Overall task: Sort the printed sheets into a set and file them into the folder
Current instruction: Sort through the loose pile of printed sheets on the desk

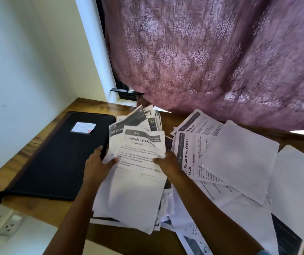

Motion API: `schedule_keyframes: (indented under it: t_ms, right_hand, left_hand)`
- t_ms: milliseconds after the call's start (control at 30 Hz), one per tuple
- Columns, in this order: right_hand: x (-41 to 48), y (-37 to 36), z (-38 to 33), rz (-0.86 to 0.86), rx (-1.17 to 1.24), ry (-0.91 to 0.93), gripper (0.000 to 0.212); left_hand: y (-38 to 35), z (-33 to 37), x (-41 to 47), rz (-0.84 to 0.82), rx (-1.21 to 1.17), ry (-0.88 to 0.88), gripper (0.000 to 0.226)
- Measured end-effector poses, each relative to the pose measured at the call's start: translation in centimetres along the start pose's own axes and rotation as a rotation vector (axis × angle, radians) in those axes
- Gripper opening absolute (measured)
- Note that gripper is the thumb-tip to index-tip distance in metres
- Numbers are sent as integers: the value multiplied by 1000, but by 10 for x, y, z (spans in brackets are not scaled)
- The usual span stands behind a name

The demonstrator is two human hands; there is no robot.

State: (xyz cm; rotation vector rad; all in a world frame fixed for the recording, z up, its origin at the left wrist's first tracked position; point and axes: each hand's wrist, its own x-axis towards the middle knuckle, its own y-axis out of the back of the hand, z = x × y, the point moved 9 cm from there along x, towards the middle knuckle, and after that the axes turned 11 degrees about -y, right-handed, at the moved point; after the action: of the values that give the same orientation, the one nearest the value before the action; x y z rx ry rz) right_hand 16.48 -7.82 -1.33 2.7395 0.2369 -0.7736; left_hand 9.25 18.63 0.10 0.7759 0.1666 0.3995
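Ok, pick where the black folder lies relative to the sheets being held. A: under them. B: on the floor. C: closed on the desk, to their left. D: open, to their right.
C: the black folder lies closed on the desk, left of the sheets gripped by the left hand and right hand.

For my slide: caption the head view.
Left hand and right hand grip printed sheets beside a closed black folder.

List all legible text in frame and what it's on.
"Bedside Table Cleaning", "Workstation": top sheet.
"Return Dining Chairs to Table", "2741": right sheet.
"Railings": far sheet.
"AL CON", cut off: second sheet, behind the top one.
Smaller print, folder label: too blurred.
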Motion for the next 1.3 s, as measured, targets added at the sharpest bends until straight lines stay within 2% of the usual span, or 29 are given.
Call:
schedule_keyframes:
  t_ms: [100, 167, 233, 333, 400, 533, 600, 700, 800, 900, 933, 967, 1033, 1100, 1200, 1233, 1300]
  right_hand:
    - [-27, 29, -25, -76, 134, 100, 33]
    - [-48, 50, -53, -155, 211, 193, 27]
    - [-61, 70, -84, -154, 191, 280, 26]
    - [-77, 100, -132, -6, 140, 430, 29]
    - [-91, 116, -157, 72, 191, 526, 27]
    - [-96, 142, -151, 200, 300, 591, 25]
    - [-80, 144, -120, 226, 312, 530, 30]
    - [-60, 137, -80, 172, 309, 431, 40]
    - [-51, 138, -68, 143, 299, 420, 51]
    - [-42, 140, -61, 121, 261, 421, 55]
    - [-39, 138, -59, 115, 217, 424, 55]
    - [-37, 136, -59, 119, 163, 443, 55]
    - [-36, 135, -63, 185, 96, 493, 48]
    - [-32, 143, -60, 282, 177, 473, 43]
    - [-25, 148, -49, 341, 222, 399, 30]
    - [-26, 148, -49, 356, 187, 401, 27]
    - [-37, 165, -54, 418, 149, 424, 28]
  left_hand:
    - [11, 22, 6, -32, -437, 7, 101]
    - [13, 46, 6, -142, -772, 18, 87]
    - [21, 89, 5, -227, -915, -75, 68]
    - [46, 163, 6, -106, -877, -325, 54]
    - [55, 207, 2, -27, -813, -481, 42]
    - [44, 240, -10, 42, -679, -696, 41]
    - [28, 226, -8, 54, -724, -678, 42]
    - [0, 202, -2, -19, -797, -611, 44]
    - [-14, 193, 4, -54, -813, -568, 45]
    - [-36, 191, 13, -92, -757, -526, 56]
    - [-43, 192, 14, -83, -750, -512, 47]
    - [-49, 193, 15, -62, -754, -492, 41]
    - [-59, 192, 19, 8, -777, -435, 46]
    - [-65, 189, 27, 62, -824, -406, 50]
    - [-80, 189, 30, -10, -711, -354, 66]
    - [-81, 194, 29, -28, -660, -362, 66]
    - [-79, 215, 25, 13, -633, -435, 49]
